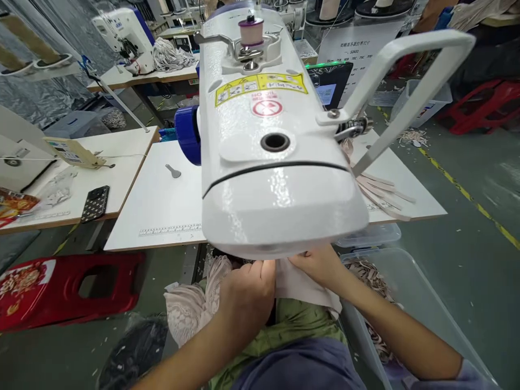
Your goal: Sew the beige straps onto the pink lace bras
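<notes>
Just below the head of a white sewing machine [280, 206], my left hand [247, 290] is closed, its knuckles up, on pale pink fabric. A lacy, bunched part of that garment [189, 311] hangs to the left of the hand over my lap. My right hand [319, 265] pinches the smooth pale pink cloth [298, 287] stretched between the hands. The machine head covers the right fingertips and hides the needle area.
Pale straps [382, 192] lie on the white table [162, 189] at right. A clear bin [430, 292] of straps stands beside my right arm. A small grey metal piece [173, 171], a phone [95, 204] and a red stool [69, 287] are at left. A grey metal thread guard [406, 108] juts out at right.
</notes>
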The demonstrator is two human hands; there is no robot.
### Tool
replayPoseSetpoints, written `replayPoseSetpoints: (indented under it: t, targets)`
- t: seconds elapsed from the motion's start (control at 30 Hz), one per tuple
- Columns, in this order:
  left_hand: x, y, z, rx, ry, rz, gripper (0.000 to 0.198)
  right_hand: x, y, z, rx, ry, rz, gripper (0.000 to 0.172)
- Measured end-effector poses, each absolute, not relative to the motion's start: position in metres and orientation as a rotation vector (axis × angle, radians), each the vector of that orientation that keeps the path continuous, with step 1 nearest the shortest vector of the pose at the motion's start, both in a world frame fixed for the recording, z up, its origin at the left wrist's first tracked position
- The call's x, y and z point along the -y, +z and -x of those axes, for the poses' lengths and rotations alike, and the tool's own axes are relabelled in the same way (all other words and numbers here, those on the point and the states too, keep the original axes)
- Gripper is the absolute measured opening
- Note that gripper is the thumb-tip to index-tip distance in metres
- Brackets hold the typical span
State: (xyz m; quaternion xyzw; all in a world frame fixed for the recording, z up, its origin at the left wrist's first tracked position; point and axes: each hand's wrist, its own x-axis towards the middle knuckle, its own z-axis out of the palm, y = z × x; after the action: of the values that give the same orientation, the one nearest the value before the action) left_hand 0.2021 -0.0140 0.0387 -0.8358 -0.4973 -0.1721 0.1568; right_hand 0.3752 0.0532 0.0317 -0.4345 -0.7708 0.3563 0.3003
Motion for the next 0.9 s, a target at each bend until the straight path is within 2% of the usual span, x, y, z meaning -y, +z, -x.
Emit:
replayPoseSetpoints:
  t: [0.47,0.9]
  targets:
    - [0.019,0.036,-0.205,1.462,-0.525,2.348,0.022,-0.064,0.041,-0.377,2.027,1.029,1.033,0.032]
    - [0.019,0.038,-0.21,1.423,-0.447,2.345,0.024,-0.063,0.021,-0.386,1.952,0.949,1.013,0.03]
